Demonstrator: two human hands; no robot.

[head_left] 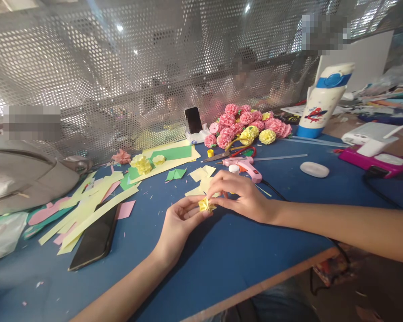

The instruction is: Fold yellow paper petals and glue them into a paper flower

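Between my two hands is a small yellow folded paper flower (206,205), held just above the blue tabletop. My left hand (183,219) grips it from the left side, thumb in front and fingers behind. From the right, my right hand (242,197) pinches its upper petals with closed fingertips. Behind my hands lie pale yellow paper squares (201,173). A pink glue gun (246,166) rests just beyond my right hand, with a small white cap (234,169) beside it. Scissors (226,154) with red handles lie behind the glue gun.
Pink and yellow paper flowers (237,123) are heaped at the back. Paper strips (94,210) partly cover a dark phone (96,241) at left, near a grey bag (27,174). A bottle (325,100), white mouse-like object (315,169) and magenta power strip (372,161) stand right.
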